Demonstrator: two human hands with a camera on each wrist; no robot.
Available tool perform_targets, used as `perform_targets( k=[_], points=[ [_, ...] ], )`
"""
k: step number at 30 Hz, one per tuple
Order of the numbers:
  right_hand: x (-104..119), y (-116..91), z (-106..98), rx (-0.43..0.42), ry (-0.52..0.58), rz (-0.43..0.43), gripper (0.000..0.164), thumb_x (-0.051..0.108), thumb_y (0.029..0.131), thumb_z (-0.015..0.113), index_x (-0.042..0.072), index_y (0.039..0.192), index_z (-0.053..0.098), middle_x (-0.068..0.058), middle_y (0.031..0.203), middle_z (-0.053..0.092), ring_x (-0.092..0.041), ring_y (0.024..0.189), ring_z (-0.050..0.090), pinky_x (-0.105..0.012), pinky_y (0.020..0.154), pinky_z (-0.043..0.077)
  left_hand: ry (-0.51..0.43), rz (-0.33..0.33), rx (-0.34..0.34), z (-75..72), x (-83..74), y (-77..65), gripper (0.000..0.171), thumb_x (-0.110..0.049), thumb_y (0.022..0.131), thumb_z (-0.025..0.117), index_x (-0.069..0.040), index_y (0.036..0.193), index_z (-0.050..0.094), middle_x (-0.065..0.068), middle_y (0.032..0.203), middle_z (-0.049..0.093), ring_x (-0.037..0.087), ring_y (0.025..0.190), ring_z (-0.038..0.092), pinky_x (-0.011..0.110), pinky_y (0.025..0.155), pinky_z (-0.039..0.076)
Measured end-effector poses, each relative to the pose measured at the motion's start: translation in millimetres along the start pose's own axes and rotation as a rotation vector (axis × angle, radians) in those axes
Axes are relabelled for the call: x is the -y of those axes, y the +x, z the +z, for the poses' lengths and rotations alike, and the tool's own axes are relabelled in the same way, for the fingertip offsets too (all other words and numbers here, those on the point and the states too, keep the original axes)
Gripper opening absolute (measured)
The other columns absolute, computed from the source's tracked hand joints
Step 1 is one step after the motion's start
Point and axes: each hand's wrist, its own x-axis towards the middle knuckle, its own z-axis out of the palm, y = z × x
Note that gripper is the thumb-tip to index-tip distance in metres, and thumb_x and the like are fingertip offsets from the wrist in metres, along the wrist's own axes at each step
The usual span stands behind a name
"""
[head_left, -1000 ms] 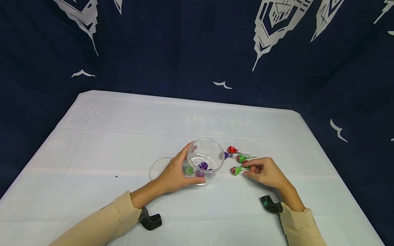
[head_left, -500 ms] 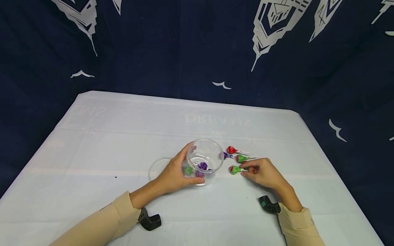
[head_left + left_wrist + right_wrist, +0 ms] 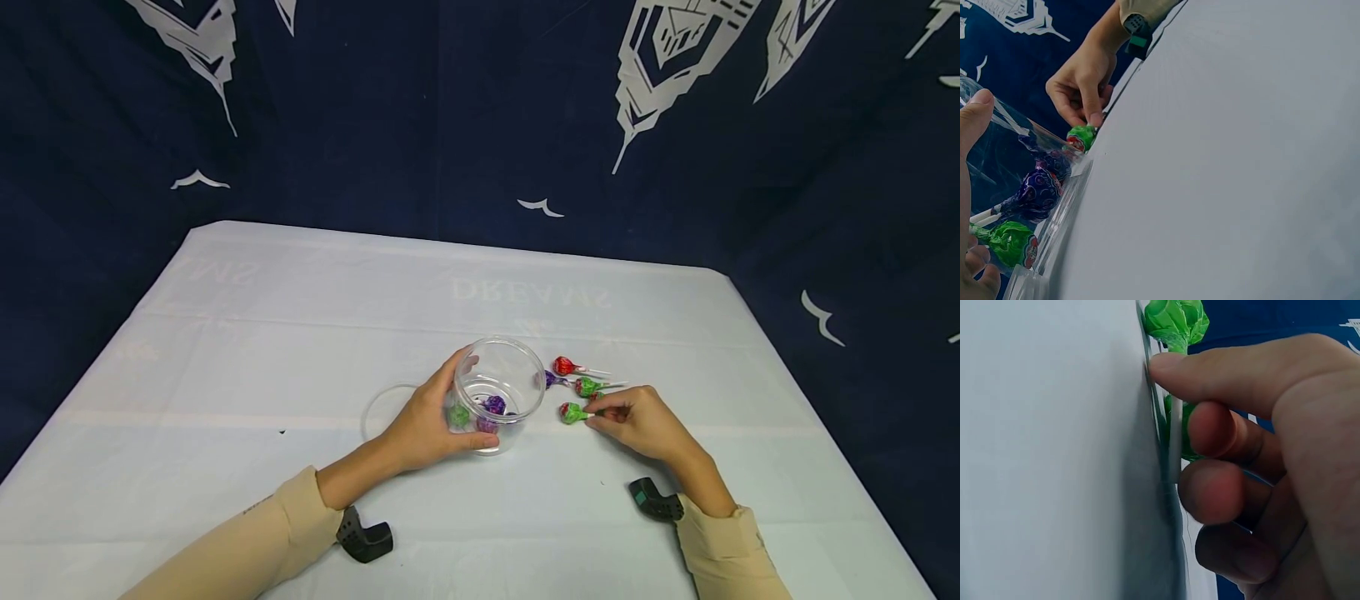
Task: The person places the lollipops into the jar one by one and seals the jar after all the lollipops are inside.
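Observation:
My left hand (image 3: 423,421) grips a clear round jar (image 3: 506,360) from its left side, thumb across the front, the mouth tipped toward me. Inside lie a green-wrapped lollipop (image 3: 1011,242) and purple-wrapped lollipops (image 3: 1036,190), plain in the left wrist view. To the jar's right, my right hand (image 3: 637,421) pinches a green lollipop (image 3: 572,413) by its white stick (image 3: 1175,434), thumb just below the wrapper in the right wrist view. The candy stays low, close to the tabletop.
Just beyond the right hand lie a red lollipop (image 3: 564,366), another green lollipop (image 3: 587,387) and a purple lollipop (image 3: 553,379), partly behind the jar. A clear round rim (image 3: 365,421) shows behind the left wrist. Dark blue cloth (image 3: 390,167) hangs behind the white table (image 3: 225,358).
My right hand has shifted slightly left, its fingertips now nearer the green wrapper along the stick. The left hand and jar stay in place.

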Motion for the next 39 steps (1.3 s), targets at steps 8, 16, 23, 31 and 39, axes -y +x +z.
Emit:
perform_targets(
  k=[8, 16, 23, 31, 39],
  points=[
    [0.5, -0.8, 0.4, -0.062, 0.040, -0.045, 0.016, -0.008, 0.075, 0.080, 0.005, 0.082, 0.077, 0.011, 0.063, 0.054, 0.001, 0.053, 0.040, -0.014, 0.043, 0.035, 0.001, -0.008, 0.000, -0.2, -0.6, -0.1, 0.113, -0.036, 0.068, 0.092, -0.019, 0.156, 0.023, 0.013, 0.147, 0.047, 0.026, 0.136, 0.043, 0.050, 0.112, 0.032],
    [3.0, -1.0, -1.0, -0.086, 0.054, -0.075, 0.014, -0.007, 0.075, 0.081, 0.004, 0.082, 0.077, 0.009, 0.064, 0.052, 0.001, 0.055, 0.039, -0.016, 0.043, 0.032, 0.006, -0.010, 0.000, -0.1, -0.9, 0.2, 0.114, -0.036, 0.068, 0.092, -0.017, 0.156, 0.023, 0.012, 0.148, 0.046, 0.026, 0.137, 0.042, 0.050, 0.112, 0.032],
    [0.2, -0.2, -1.6, -0.100, 0.068, -0.099, 0.024, -0.013, 0.072, 0.081, 0.009, 0.082, 0.078, 0.003, 0.080, 0.066, -0.005, 0.064, 0.048, -0.018, 0.052, 0.039, 0.001, 0.006, 0.000, 0.1, 0.8, 0.9, 0.113, -0.037, 0.068, 0.092, -0.013, 0.156, 0.024, 0.014, 0.147, 0.047, 0.026, 0.136, 0.043, 0.051, 0.112, 0.032],
    [1.3, -0.2, -0.9, -0.117, 0.048, -0.079, 0.023, -0.012, 0.071, 0.081, 0.009, 0.080, 0.076, 0.003, 0.081, 0.069, -0.006, 0.070, 0.054, -0.019, 0.055, 0.043, 0.005, 0.009, -0.002, 0.4, 1.1, 1.0, 0.114, -0.038, 0.068, 0.092, -0.014, 0.156, 0.024, 0.011, 0.147, 0.047, 0.025, 0.136, 0.043, 0.049, 0.112, 0.032],
    [4.8, -0.1, -2.2, -0.134, 0.047, -0.043, 0.021, -0.009, 0.073, 0.082, 0.010, 0.080, 0.075, 0.007, 0.076, 0.064, -0.005, 0.067, 0.053, -0.017, 0.055, 0.044, 0.001, 0.009, -0.002, 0.5, 1.2, 0.9, 0.113, -0.038, 0.068, 0.092, -0.016, 0.156, 0.024, 0.010, 0.148, 0.046, 0.025, 0.137, 0.042, 0.049, 0.112, 0.031]
  ],
)
